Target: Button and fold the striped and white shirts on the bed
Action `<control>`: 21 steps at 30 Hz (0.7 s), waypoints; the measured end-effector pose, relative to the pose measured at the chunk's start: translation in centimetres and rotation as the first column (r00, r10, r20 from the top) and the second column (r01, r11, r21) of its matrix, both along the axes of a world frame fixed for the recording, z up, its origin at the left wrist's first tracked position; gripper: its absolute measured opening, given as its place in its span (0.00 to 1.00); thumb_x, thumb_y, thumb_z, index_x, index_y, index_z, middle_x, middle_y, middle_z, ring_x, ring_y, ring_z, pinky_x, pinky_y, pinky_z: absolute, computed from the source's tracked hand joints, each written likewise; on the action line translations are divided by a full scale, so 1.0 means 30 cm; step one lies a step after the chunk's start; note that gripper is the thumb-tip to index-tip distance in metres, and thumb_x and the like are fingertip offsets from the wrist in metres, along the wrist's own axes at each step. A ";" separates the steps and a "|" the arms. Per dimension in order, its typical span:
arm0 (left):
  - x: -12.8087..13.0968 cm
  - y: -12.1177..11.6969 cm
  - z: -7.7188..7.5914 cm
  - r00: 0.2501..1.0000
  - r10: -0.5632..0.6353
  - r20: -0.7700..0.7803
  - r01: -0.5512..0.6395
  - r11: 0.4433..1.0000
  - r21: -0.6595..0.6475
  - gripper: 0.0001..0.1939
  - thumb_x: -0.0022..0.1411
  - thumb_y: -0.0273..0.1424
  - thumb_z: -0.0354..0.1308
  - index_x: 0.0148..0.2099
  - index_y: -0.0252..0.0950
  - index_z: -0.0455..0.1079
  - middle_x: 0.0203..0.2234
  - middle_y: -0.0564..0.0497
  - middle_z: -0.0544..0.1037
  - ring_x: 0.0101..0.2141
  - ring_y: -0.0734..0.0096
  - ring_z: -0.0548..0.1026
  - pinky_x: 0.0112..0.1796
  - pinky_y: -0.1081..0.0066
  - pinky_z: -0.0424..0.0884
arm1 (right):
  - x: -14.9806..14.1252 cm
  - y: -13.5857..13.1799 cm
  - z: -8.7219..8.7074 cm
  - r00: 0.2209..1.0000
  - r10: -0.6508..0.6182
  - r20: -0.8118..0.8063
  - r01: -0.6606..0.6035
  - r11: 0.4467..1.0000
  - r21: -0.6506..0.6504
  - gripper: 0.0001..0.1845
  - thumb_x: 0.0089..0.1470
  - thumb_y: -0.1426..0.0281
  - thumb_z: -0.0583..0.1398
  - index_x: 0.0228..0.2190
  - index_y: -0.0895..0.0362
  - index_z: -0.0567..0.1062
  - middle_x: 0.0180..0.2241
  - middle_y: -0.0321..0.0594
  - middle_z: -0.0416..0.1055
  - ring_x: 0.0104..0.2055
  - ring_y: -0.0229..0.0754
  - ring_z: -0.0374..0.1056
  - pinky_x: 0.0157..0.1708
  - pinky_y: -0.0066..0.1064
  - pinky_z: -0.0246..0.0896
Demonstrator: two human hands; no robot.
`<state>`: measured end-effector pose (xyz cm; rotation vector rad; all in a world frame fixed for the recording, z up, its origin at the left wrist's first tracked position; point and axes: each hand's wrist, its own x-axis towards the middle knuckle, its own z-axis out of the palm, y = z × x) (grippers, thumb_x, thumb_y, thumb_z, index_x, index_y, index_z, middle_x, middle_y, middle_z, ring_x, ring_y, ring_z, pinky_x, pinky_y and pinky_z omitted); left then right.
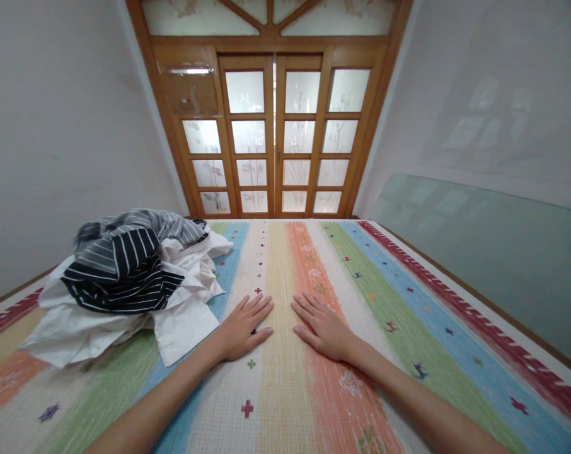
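Observation:
My left hand (244, 326) lies palm down on a striped, multicoloured cloth (278, 391), fingers stretched out and holding nothing. Mirroring it, my right hand (322, 328) rests flat on the orange stripe with its fingers extended and nothing in them. A narrow strip of cloth separates the two hands. To the left of my left hand is a heap of clothes: a crumpled black and grey striped garment (129, 261) on top of white fabric (186, 325). Folds hide the shape of each piece. Neither hand touches the heap.
Beyond the far edge of the cloth-covered surface stand wooden doors (275, 135) with frosted panes. A pale green panel (479, 246) borders the right side. Plain walls rise on both sides, the left wall (68, 126) behind the heap.

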<state>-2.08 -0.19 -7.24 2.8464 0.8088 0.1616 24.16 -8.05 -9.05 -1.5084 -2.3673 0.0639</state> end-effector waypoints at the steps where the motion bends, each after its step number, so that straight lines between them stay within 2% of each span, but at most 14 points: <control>1: 0.000 -0.001 0.001 1.000 0.000 0.004 0.000 1.000 0.001 0.32 0.69 0.50 0.37 0.70 0.44 0.45 0.68 0.50 0.48 0.67 0.62 0.46 0.64 0.54 0.41 | 0.000 0.000 0.000 1.000 0.000 0.001 0.000 1.000 -0.003 0.33 0.64 0.53 0.47 0.63 0.58 0.59 0.65 0.48 0.52 0.68 0.53 0.45 0.65 0.52 0.42; 21: -0.001 -0.005 0.003 1.000 0.000 0.004 0.000 1.000 0.003 0.32 0.69 0.50 0.36 0.70 0.43 0.45 0.68 0.50 0.48 0.67 0.62 0.46 0.64 0.54 0.42 | 0.001 0.001 -0.003 0.999 -0.014 0.040 0.015 1.000 -0.015 0.33 0.64 0.53 0.47 0.63 0.58 0.58 0.66 0.46 0.51 0.68 0.52 0.45 0.65 0.50 0.42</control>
